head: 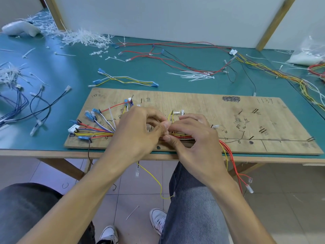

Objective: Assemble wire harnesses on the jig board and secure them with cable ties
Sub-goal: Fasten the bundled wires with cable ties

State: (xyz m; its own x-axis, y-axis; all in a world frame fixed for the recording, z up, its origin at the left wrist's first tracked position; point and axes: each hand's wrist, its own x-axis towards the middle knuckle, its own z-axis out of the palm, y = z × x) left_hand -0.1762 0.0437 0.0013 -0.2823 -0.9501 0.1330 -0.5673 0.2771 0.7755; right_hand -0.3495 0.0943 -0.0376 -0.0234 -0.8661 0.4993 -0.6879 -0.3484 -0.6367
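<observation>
A plywood jig board (246, 120) lies at the table's front edge, with nails and pen marks on it. A wire harness (95, 132) of red, yellow, blue and white wires fans out over its left part, ending in blue and white connectors. Its bundle runs under both hands and hangs off the front edge at the right. My left hand (137, 131) and my right hand (191, 136) meet over the bundle's middle. Both have curled fingers and pinch the bundle, thumbs nearly touching. What exactly sits between the fingertips is hidden.
Loose white cable ties (195, 75) lie behind the board, and a big heap of ties (82, 36) sits at the back left. Spare wire sets (126, 81) and long harnesses (175, 55) spread over the green table (52, 71). A plastic bag (309, 53) is at the far right.
</observation>
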